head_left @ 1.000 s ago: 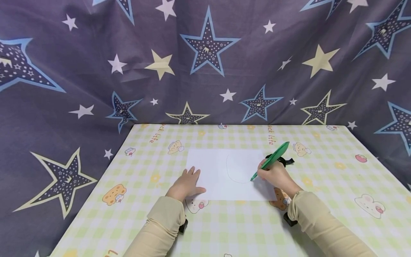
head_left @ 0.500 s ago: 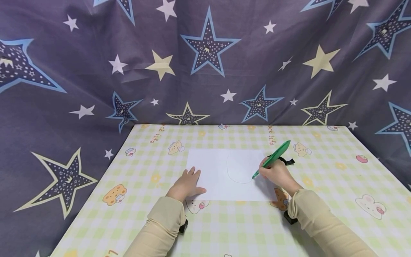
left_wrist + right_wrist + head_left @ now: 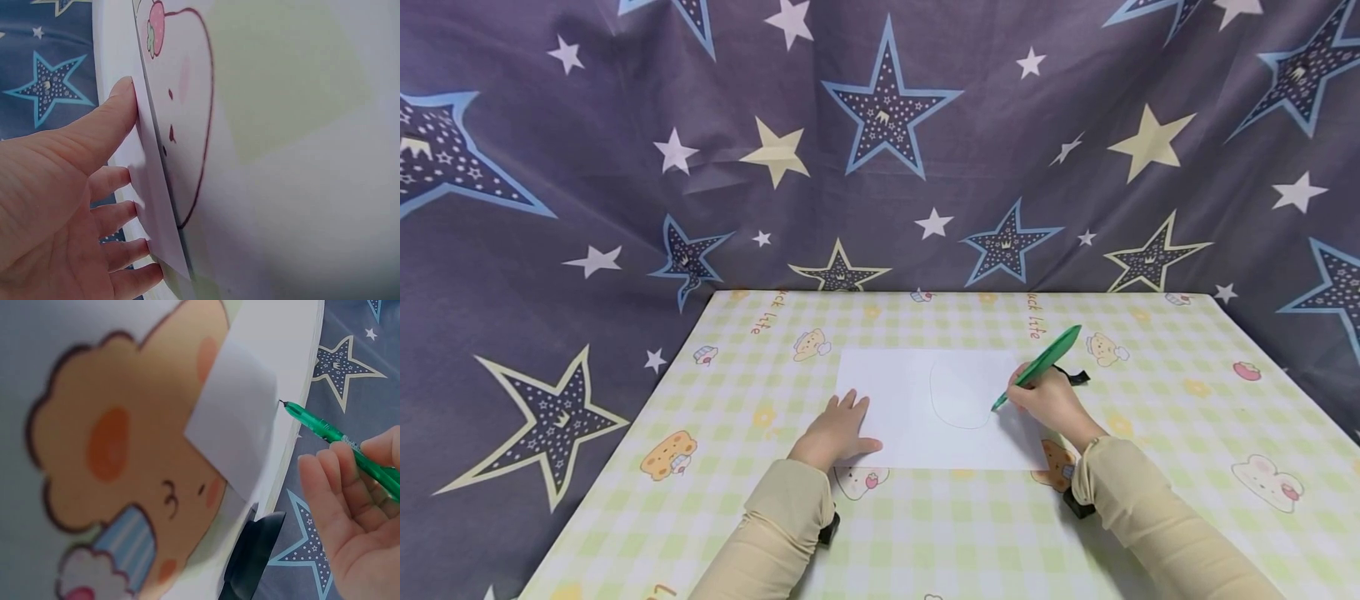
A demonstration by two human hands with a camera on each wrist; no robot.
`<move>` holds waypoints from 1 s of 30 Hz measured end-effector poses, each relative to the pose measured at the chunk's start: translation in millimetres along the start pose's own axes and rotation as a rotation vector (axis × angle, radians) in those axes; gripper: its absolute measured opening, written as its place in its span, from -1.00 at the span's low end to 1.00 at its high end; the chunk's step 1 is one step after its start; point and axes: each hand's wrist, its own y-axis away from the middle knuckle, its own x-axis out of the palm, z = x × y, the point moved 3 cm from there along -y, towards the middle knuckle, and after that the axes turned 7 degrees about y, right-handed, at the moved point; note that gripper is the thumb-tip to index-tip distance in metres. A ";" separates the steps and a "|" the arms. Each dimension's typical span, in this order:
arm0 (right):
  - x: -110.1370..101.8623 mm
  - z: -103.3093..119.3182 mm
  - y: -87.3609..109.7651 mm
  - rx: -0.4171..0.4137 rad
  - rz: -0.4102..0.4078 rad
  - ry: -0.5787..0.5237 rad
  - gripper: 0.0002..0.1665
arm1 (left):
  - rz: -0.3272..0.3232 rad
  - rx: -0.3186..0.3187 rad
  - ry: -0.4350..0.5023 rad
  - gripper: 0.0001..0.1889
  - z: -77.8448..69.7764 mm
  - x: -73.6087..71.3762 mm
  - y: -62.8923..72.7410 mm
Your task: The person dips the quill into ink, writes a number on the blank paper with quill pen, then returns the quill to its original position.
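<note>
Paper (image 3: 895, 408), a white rectangular sheet, is laid flat on the desk (image 3: 962, 533), set in from the far edge and well apart from the left and right edges. Its side toward the desk's left edge is covered in part by the left hand (image 3: 835, 429), which is rested palm down with fingers and thumb spread, the thumb laid on the sheet near its lower left corner. By the right hand (image 3: 1051, 404) a green pen (image 3: 1049, 358) is pinched, its broad, leaf-shaped end leaned toward the desk's far right corner and its tip held at the sheet's surface. A thin curved line (image 3: 932, 396) is marked on the sheet, run down and round in an open U to the pen's tip. Beyond the right hand, a black strap (image 3: 1077, 377) is partly hidden. Both arms are covered by beige sleeves (image 3: 790, 500). The desk's top is patterned with pale green checks and cartoon prints, and past its far edge a dark star-patterned cloth (image 3: 880, 208) is hung.
</note>
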 end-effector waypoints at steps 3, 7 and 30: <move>-0.2 -0.1 -1.0 0.002 -0.008 0.011 -0.94 | -0.002 -0.001 0.006 -0.24 0.5 0.1 -0.2; -0.4 -0.3 -2.0 0.007 -0.014 0.022 -0.95 | -0.006 -0.004 0.010 -0.23 1.7 0.6 -0.7; 0.2 -2.3 -10.0 0.048 -0.020 0.052 -0.95 | -0.008 0.011 -0.003 -0.23 1.8 1.5 -1.1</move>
